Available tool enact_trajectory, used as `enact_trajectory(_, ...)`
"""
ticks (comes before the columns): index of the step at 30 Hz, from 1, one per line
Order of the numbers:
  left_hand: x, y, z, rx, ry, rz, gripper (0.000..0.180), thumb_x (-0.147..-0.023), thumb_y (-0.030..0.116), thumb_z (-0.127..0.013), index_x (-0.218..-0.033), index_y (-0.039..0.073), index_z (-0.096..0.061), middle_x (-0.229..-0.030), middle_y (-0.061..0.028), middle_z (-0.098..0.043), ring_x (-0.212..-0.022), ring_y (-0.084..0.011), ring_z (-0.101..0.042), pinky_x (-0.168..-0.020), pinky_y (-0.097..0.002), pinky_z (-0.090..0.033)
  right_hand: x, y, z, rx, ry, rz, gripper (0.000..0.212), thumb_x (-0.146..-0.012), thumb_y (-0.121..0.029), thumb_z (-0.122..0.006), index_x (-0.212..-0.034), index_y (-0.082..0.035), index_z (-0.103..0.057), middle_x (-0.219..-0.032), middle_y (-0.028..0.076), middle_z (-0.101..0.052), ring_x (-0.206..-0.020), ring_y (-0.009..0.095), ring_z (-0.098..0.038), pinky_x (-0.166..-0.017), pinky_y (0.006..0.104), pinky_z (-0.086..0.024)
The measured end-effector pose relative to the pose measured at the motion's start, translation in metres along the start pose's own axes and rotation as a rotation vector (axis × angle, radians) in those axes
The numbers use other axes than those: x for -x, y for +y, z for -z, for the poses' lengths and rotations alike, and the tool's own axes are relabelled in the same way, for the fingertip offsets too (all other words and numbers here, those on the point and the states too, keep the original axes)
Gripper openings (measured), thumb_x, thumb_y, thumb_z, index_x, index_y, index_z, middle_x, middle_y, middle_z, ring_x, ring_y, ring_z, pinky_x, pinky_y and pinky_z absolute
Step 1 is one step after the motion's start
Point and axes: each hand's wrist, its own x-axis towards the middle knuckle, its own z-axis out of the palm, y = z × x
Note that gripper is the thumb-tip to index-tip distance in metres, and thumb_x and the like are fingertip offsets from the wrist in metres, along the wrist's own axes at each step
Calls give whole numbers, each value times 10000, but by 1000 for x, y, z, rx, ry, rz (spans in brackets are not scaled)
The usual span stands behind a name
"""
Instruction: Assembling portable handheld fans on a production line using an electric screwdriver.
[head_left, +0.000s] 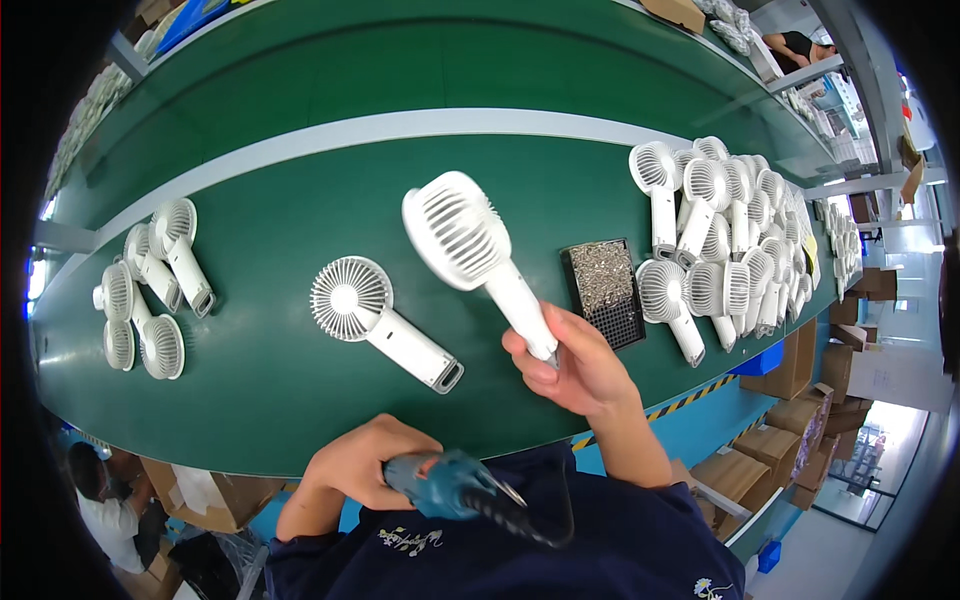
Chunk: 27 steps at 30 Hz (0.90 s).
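Observation:
My right hand point(585, 370) grips a white handheld fan point(516, 310) by the lower end of its handle and holds it up over the green table. The fan's round caged head points away from me and looks slightly blurred. At the near table edge, my left hand point(360, 462) is wrapped round a teal corded power tool point(438, 484), which looks like an electric screwdriver; its tip is hidden. Between the hands and farther off, another white fan point(412, 348) lies on the table, grille up. Right of the held fan sits a black tray point(620, 326) of small metal screws.
Several white fans point(162, 346) lie at the left of the green table point(250, 420). A dense group of fans point(706, 290) covers its right side. Cardboard boxes point(770, 450) stand on the floor at right. A seated person point(110, 500) is at lower left, beside an open carton point(215, 495).

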Motion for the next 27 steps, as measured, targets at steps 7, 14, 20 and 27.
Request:
enact_trajectory(7, -20, 11, 5, -16, -291, 99, 297, -709, 117, -772, -946, -7, -642, -714, -107, -612, -592, -268, -602, -527, -330, -454, 3, -1, 0, -209, -127, 115, 460, -1028, -345, -404, -1320, 10, -408, -1014, 105, -541, -707, 92, -467, -544, 213, -383)
enact_trajectory(14, -41, 19, 9, -187, -381, 228, 245, -714, 128, -771, -888, 35, -624, -695, -107, -589, -633, -315, -605, -586, -365, -477, 33, -18, 17, -205, -57, 322, 357, -979, -316, -549, -1180, -21, -523, -958, 101, -601, -698, 127, -520, -583, 258, -424)
enact_trajectory(20, -60, 35, -3, -275, -350, 526, 337, -737, 228, -730, -998, 22, -669, -898, -201, -661, -837, -334, -644, -758, -404, -490, 138, -113, 137, 42, 800, 1139, 271, -996, -229, -522, -1150, -9, -556, -968, 85, -633, -748, 105, -596, -631, 243, -522)
enact_trajectory(27, -90, 46, -22, -471, -266, 722, 333, -751, 233, -710, -986, 5, -649, -802, -211, -645, -729, -301, -634, -703, -398, -485, 284, -227, 352, 211, 1340, 1133, 282, -986, -292, -551, -1072, -27, -590, -770, 21, -580, -615, 84, -543, -516, 218, -465)
